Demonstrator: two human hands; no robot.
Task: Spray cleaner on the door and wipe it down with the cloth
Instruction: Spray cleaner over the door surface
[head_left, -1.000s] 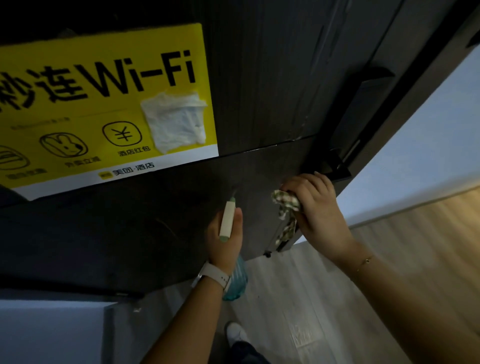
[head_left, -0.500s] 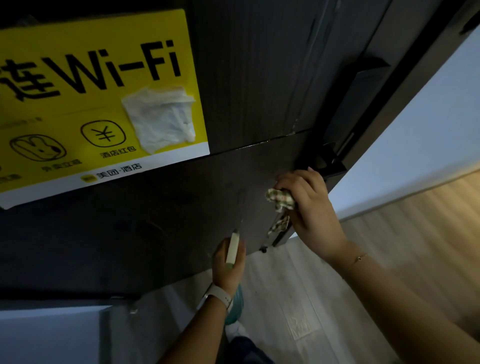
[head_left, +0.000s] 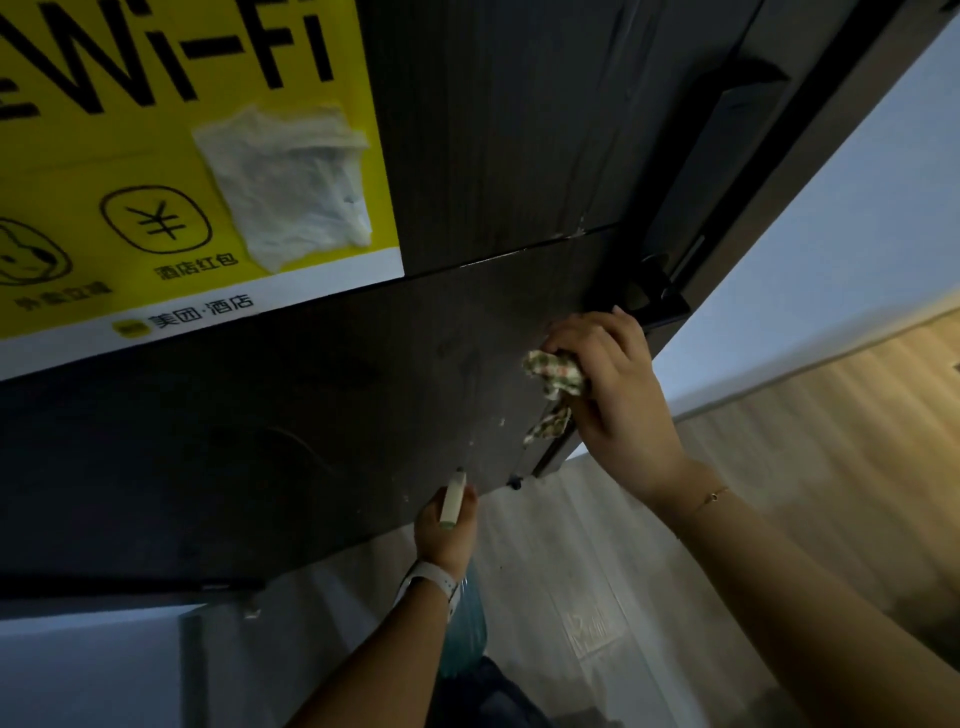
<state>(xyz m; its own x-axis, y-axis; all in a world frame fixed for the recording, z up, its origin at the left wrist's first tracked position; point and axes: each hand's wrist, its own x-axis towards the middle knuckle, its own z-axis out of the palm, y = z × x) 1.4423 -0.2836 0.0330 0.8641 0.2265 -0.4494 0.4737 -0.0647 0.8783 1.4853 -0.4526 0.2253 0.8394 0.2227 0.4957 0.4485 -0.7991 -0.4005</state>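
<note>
Dim rm, low light. Pale wall (head_left: 857, 218) at right w/ light skirting along its foot; wood-look plank floor (head_left: 831, 467) beyond, paler glossy floor (head_left: 597, 597) nearer. Yellow Wi-Fi poster (head_left: 156, 156) upper left

The yellow Wi-Fi poster (head_left: 171, 171) is cut off by the top and left edges; the crumpled checked cloth (head_left: 555, 375) lies mostly hidden under the right hand (head_left: 613, 395). The pale-nozzled, blue-green spray bottle (head_left: 457, 597) is largely covered by the left hand (head_left: 448, 530) and wrist.

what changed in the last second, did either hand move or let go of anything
The left hand dropped lower with the spray bottle, toward the door's bottom edge. The right hand kept the cloth bunched against the door near the latch. Both grips unchanged.
</note>
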